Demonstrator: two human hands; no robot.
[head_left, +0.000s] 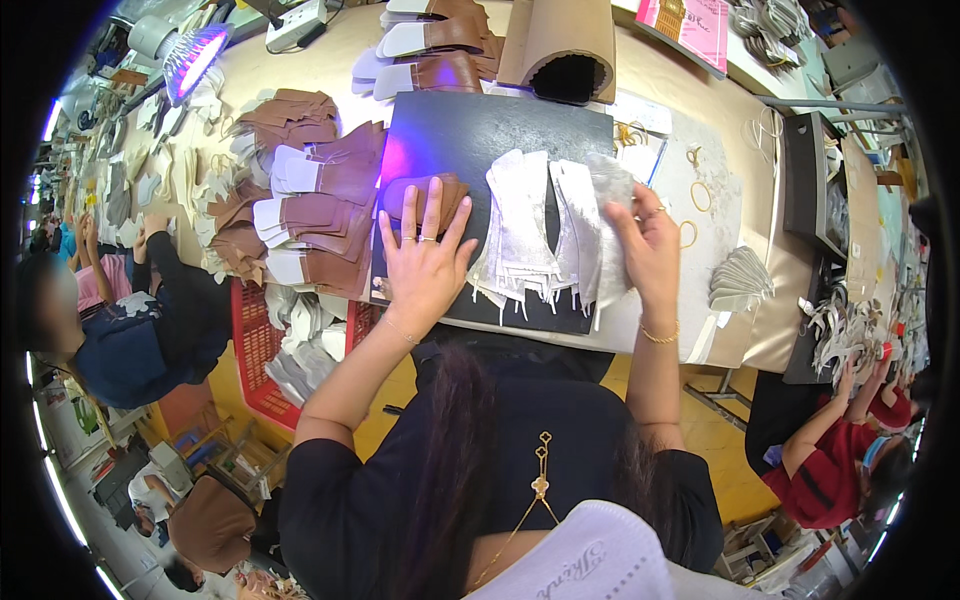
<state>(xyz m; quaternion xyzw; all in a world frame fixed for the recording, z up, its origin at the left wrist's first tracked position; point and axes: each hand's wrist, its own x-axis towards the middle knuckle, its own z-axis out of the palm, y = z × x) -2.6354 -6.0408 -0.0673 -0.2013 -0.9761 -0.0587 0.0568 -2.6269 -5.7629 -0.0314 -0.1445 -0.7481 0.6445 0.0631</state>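
Note:
On a black board (460,130), my left hand (425,250) lies flat with fingers spread over a small stack of brown leather pieces (455,190). To its right, long white leather pieces (520,215) are fanned in overlapping rows, thin strips hanging from their lower ends. My right hand (648,240) is at the right end of these rows, thumb and fingers closed on the edge of a greyish leather piece (612,180). Part of that piece is hidden behind the thumb and palm.
Stacks of brown and white leather pieces (315,215) line the board's left side. A cardboard roll (555,45) stands behind it. A red basket (255,345) is below the table's left edge. Grey fanned pieces (740,280) lie right. People work on both sides.

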